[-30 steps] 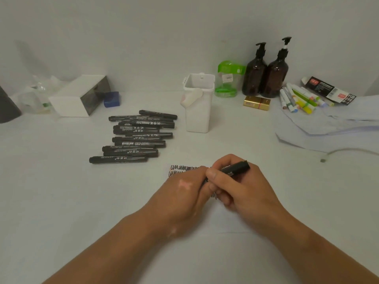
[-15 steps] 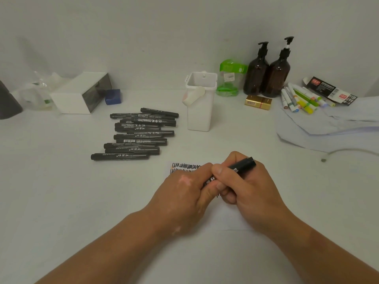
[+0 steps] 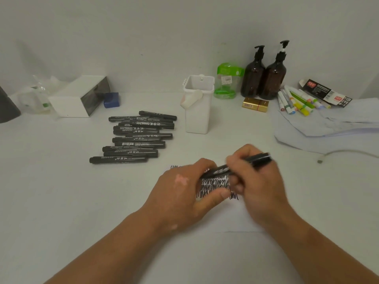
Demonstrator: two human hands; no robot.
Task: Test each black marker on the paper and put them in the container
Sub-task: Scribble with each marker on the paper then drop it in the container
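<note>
**Marker held in both hands over the scribbled paper**

From my remote seat I see the right hand [image 3: 260,181] wrapped round the rear half of a black marker with white print [image 3: 235,168]. Its fingers are closed tight on the barrel, and the butt end sticks out past the knuckles, up and to the right. The marker is tilted, with its front end slanting down to the left into the left hand [image 3: 184,191]. That hand's fingers curl over the front end while its thumb lies stretched out flat across the scribbles. The fingers hide the tip, so I cannot tell whether the cap is on.

Both hands are over a white sheet of paper [image 3: 231,220] lying on the white table [image 3: 61,201]. Rows of black zigzag scribbles [image 3: 215,185] cover the top part of the sheet.

The loose pile of black markers [image 3: 137,136] lies to the left, well apart from the hands. The tall white plastic container [image 3: 198,111] stands upright just to the right of the pile, with its mouth open.

Along the back wall there is a white box with a dark front [image 3: 78,97] and a small blue box [image 3: 111,100] just beside it. Further right are a clear tub with a green lid [image 3: 227,80], two brown pump bottles [image 3: 263,78] and a small gold box [image 3: 255,104]. On the far right a bunch of coloured markers [image 3: 295,101] lies next to a black and red carton [image 3: 326,93], above some pale blue sheets [image 3: 328,130].
</note>
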